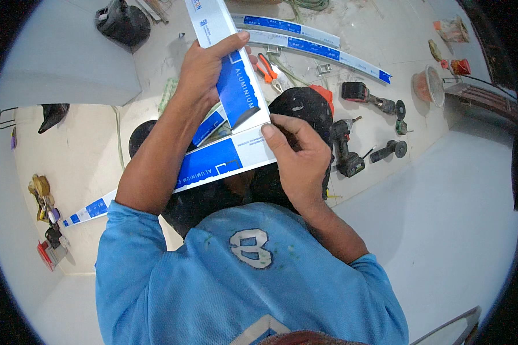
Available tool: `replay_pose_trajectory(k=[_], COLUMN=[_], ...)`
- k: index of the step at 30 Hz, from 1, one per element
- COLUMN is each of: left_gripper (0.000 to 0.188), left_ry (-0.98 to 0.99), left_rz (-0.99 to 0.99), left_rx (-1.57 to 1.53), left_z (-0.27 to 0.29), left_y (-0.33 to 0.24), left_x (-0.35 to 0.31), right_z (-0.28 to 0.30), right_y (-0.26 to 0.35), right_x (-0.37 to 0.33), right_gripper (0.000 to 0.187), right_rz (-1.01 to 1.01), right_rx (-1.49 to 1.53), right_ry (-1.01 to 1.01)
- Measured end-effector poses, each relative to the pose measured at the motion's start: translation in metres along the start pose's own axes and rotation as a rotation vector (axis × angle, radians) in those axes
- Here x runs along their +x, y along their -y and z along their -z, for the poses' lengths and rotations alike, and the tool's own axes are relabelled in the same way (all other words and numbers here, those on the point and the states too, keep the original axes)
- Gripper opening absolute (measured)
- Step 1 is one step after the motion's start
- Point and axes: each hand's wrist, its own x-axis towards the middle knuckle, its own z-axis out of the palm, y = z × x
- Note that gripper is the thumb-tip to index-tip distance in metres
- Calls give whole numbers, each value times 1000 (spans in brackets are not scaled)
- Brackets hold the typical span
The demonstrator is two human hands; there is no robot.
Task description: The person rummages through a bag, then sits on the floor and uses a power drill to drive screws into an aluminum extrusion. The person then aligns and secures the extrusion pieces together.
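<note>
My left hand (201, 75) is wrapped round a white aluminium profile (236, 86) covered in blue-and-white film, which slants away from me. A dark flap of film curls up near its close end. That end meets the right end of a second aluminium profile (210, 164), forming a corner. The second profile lies across my lap and runs far out to the left, under my left forearm. At the corner, my right hand (302, 152) is closed in a pinch, thumb and forefinger on the joined ends. Whether a small piece sits between those fingertips is hidden.
Past my knees lie orange-handled pliers (267, 68) and more film-covered profiles (313, 47). To the right are a cordless drill (345, 149), a cordless angle grinder (371, 99), a dark cylindrical tool (388, 150) and a bucket (429, 86). A black bag (121, 24) stands far left.
</note>
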Motion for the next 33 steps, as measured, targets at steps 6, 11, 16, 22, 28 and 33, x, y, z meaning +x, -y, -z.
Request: replay_pose_trajectory(k=[6,11,16,22,28,33], left_gripper=[47,42,42,41,41,42], left_ry=[75,82,49,74,39,60], left_rz=[-20,-58,-83,-48,-109,-167], left_rx=[-37,-79,-99,-102,-97,-89], left_z=[7,-15,-50,-73,-83,-86], left_y=[7,-1,5,1,-19,-23], left_x=[8,-2,3,14,39,42], right_z=[-5,2,28,49,48,51], right_y=[-4,-8,-3,-1,11,15], right_x=[7,8,14,32,66,69], right_gripper=[23,21,21,21,19,18], right_rz=[-8,51,102,103,160,153], right_rx=[-17,75,75,126,161,213], right_ry=[-37,-112,-203,-209,-197,-168])
